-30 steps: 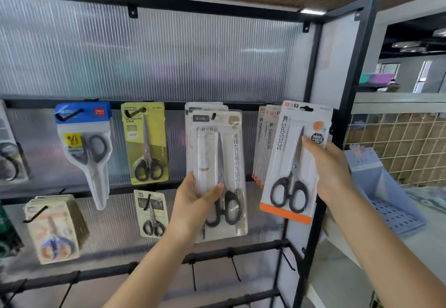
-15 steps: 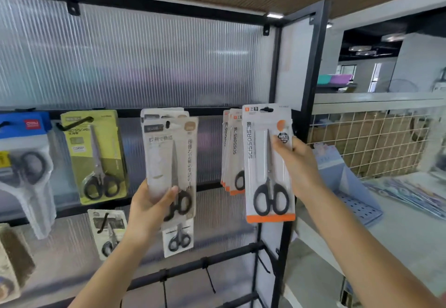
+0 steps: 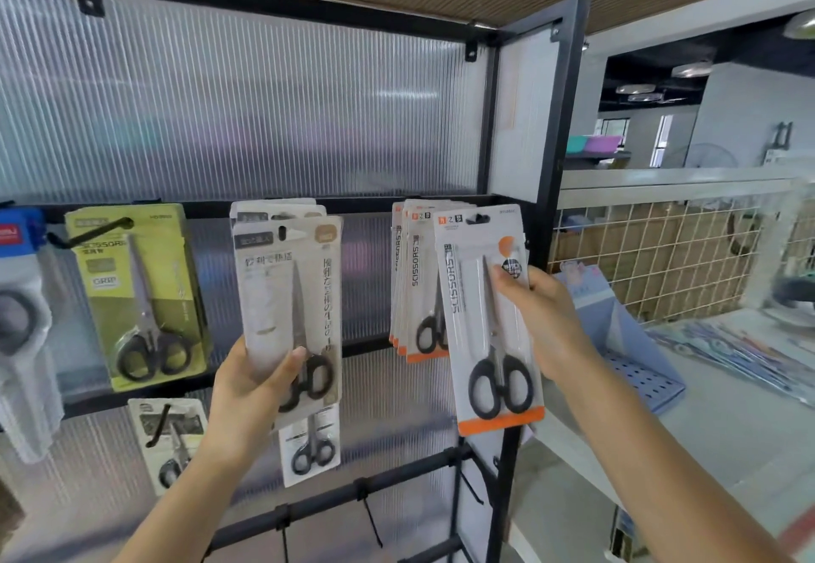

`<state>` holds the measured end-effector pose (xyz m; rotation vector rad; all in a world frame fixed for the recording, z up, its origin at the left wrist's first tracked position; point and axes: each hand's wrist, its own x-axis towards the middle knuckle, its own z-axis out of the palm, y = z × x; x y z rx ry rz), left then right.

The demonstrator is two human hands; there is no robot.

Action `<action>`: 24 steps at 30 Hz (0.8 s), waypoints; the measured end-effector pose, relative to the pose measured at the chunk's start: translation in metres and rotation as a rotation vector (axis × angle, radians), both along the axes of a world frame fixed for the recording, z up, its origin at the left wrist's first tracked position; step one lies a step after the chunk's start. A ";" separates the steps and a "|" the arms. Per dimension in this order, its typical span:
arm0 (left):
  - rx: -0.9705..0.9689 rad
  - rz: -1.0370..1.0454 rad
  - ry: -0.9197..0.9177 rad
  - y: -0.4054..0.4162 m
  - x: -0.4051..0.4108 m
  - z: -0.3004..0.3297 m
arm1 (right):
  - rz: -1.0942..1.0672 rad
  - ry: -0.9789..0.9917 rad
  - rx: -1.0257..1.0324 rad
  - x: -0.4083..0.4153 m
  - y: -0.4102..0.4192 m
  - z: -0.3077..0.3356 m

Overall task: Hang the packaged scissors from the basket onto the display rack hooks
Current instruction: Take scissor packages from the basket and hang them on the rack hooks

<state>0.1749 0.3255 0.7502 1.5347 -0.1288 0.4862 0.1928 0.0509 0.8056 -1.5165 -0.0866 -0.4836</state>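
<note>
A shop corner under a brown slatted ceiling, with ribbed translucent panels forming the back of a black-framed display rack (image 3: pixel 560 130) that fills most of the view; to its right a wire grid fence (image 3: pixel 661 253) runs behind a pale counter on which a light blue perforated basket (image 3: pixel 635 342) sits tilted. On the rack's upper bar hang a yellow-green scissors pack (image 3: pixel 141 298) on a black hook, a stack of white packs with Japanese-style lettering, and a stack of orange-trimmed packs (image 3: pixel 412 280) marked SCISSORS near the rack's right post. Lower down hang two small scissors cards (image 3: pixel 170 443), one partly behind the left forearm's held pack. The left hand (image 3: pixel 247 395) grips the bottom of the front white pack (image 3: pixel 291 306), thumb pressed across its face near the black handles, fingers behind; its top slot lies level with the stack hanging behind it. The right hand (image 3: pixel 547 324) pinches an orange-trimmed scissors pack (image 3: pixel 489 320) by its right edge, thumb on the front beside the black round sticker, fingers wrapped behind. That pack is held slightly tilted just in front and to the right of the hanging orange stack, its hang-hole at the height of the upper bar; whether it is on the hook cannot be told.
</note>
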 end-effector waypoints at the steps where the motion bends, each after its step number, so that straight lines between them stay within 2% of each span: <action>1: 0.004 -0.001 0.002 0.000 0.001 -0.001 | 0.001 0.009 0.010 0.000 0.000 -0.001; 19: -0.033 -0.043 0.043 0.000 0.005 0.001 | 0.062 0.169 0.041 0.039 0.005 -0.012; 24: -0.033 0.029 0.051 0.001 0.012 0.004 | 0.107 0.185 0.088 0.049 0.005 -0.013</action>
